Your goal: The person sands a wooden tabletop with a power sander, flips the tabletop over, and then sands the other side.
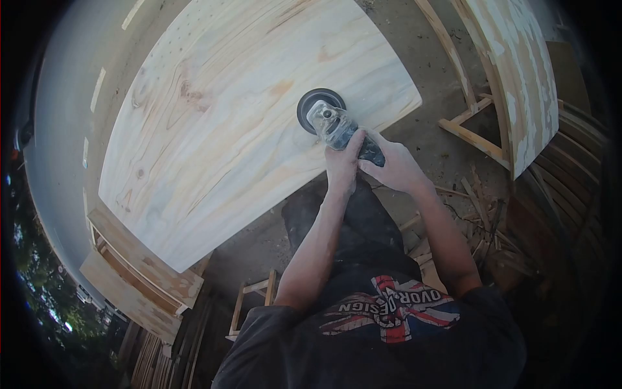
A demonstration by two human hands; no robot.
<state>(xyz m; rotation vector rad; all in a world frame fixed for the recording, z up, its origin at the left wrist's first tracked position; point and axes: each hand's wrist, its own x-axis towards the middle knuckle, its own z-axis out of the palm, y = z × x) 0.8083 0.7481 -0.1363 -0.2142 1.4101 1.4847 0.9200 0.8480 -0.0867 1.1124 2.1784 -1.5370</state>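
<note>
The sander [335, 127] sits with its round disc [319, 104] flat on the wooden panel [227, 123], close to the panel's near right corner and just in from the edge. I have both hands on it. My left hand [342, 167] wraps the body just behind the head, and my right hand [396, 170] grips the dark rear handle, so all my fingers [350, 153] are clenched around the tool and neither hand is free.

So near the corner, I judge the main thing is to keep the disc level. If it tips over the edge it will round the corner or dig a hollow. Light, even pressure from the 2 hands and slow overlapping passes along the grain should leave the cleanest surface.

The panel is large and pale with dark knots, and it rests on a wooden frame [146, 272] that serves as my worktop. A second panel [518, 78] stands tilted well apart on the right. Between them the dirt ground [427, 84] is littered with thin offcuts [483, 214].
</note>
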